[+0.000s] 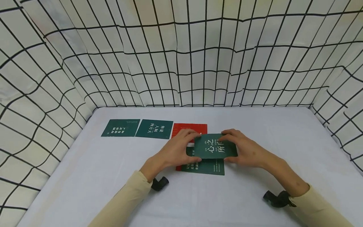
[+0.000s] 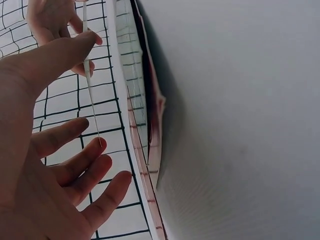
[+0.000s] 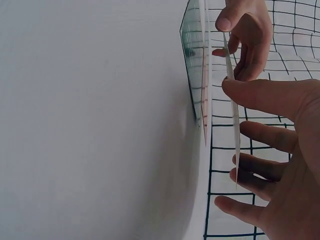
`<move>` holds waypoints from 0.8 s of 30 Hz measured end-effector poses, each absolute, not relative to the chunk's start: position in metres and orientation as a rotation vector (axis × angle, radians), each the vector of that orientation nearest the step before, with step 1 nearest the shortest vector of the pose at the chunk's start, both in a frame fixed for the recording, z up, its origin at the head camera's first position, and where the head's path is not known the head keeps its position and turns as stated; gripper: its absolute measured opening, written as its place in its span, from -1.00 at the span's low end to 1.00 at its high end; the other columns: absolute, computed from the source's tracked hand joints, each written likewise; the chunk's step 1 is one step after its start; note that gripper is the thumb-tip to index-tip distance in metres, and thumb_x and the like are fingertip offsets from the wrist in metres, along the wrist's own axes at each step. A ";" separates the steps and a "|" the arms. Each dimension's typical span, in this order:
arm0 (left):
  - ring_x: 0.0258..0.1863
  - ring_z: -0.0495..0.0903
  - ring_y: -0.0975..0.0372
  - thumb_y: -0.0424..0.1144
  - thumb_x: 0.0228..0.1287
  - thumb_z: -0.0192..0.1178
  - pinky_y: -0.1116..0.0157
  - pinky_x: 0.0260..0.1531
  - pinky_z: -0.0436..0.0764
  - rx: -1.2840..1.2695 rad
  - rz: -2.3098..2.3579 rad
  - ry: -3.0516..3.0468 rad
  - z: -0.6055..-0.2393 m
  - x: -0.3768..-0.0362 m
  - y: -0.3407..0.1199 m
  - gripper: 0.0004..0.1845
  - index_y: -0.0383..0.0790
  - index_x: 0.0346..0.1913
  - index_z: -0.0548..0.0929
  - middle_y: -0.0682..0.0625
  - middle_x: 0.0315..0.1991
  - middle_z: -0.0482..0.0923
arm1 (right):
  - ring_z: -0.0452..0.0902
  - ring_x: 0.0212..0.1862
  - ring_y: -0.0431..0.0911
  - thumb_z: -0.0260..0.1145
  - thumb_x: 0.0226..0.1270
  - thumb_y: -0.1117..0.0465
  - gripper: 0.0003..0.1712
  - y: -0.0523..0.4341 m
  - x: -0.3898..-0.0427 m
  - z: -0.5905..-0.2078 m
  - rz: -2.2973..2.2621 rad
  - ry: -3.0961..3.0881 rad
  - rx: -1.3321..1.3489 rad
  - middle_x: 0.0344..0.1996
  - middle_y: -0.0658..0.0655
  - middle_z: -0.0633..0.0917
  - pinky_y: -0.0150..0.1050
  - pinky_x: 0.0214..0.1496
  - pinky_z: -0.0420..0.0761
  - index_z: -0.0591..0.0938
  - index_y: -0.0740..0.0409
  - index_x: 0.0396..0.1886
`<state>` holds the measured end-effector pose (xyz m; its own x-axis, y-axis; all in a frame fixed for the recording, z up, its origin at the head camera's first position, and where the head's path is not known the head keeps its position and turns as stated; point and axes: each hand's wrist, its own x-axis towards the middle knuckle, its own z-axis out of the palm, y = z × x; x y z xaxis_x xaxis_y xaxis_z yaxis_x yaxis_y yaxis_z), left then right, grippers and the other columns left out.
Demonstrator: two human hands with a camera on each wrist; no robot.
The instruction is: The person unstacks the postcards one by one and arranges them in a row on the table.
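Note:
A dark green card (image 1: 207, 151) with large white characters is held by both hands above the table, seen nearly edge-on in the wrist views. My left hand (image 1: 176, 149) pinches its left side, thumb at the near edge and fingertips at the far edge. On the opposite side my right hand (image 1: 250, 150) grips it the same way, with a fingertip over part of the print. Beneath it, another green card (image 1: 212, 168) with white text lies partly covered, a strip of red showing at its left. A red card (image 1: 190, 126) behind is partly hidden by the left hand.
Two more green cards (image 1: 120, 127) lie side by side at the back left of the white-covered table (image 1: 99, 186), in a row with the red card. Black-lined white netting (image 1: 195, 63) rises along the back and both sides. Black wrist cameras (image 1: 160, 183) hang under the sleeves.

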<state>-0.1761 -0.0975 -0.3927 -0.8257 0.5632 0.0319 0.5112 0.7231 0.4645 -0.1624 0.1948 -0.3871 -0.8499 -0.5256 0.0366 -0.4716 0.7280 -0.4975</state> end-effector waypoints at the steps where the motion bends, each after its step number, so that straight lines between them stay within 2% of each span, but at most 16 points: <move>1: 0.47 0.33 0.12 0.12 0.07 0.56 0.08 0.33 0.64 0.875 0.712 2.809 -0.393 -0.177 -0.097 -0.07 0.00 0.51 0.42 0.00 0.46 0.37 | 0.36 0.49 0.21 0.64 0.11 0.14 -0.26 0.195 -0.163 -0.387 -0.767 2.822 -0.816 0.48 0.18 0.42 0.18 0.42 0.57 0.59 -0.04 0.31; 8: 0.52 0.29 0.14 0.14 0.09 0.54 0.08 0.35 0.63 0.836 0.720 2.813 -0.394 -0.183 -0.093 -0.09 0.06 0.51 0.42 0.03 0.50 0.35 | 0.33 0.51 0.25 0.64 0.13 0.11 -0.25 0.201 -0.166 -0.388 -0.770 2.847 -0.789 0.51 0.23 0.39 0.22 0.44 0.54 0.57 -0.02 0.33; 24: 0.52 0.28 0.11 0.16 0.10 0.53 0.05 0.38 0.60 0.821 0.734 2.816 -0.394 -0.193 -0.085 -0.09 0.03 0.50 0.44 0.00 0.52 0.34 | 0.25 0.54 0.32 0.61 0.18 0.03 -0.26 0.212 -0.173 -0.389 -0.751 2.875 -0.704 0.53 0.31 0.33 0.32 0.44 0.48 0.56 0.01 0.35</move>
<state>-0.1927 -0.0845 -0.3941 -0.8461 0.5325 0.0214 0.4753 0.7357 0.4825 -0.1731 0.2122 -0.3889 -0.8899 -0.4552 0.0304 -0.4119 0.7731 -0.4822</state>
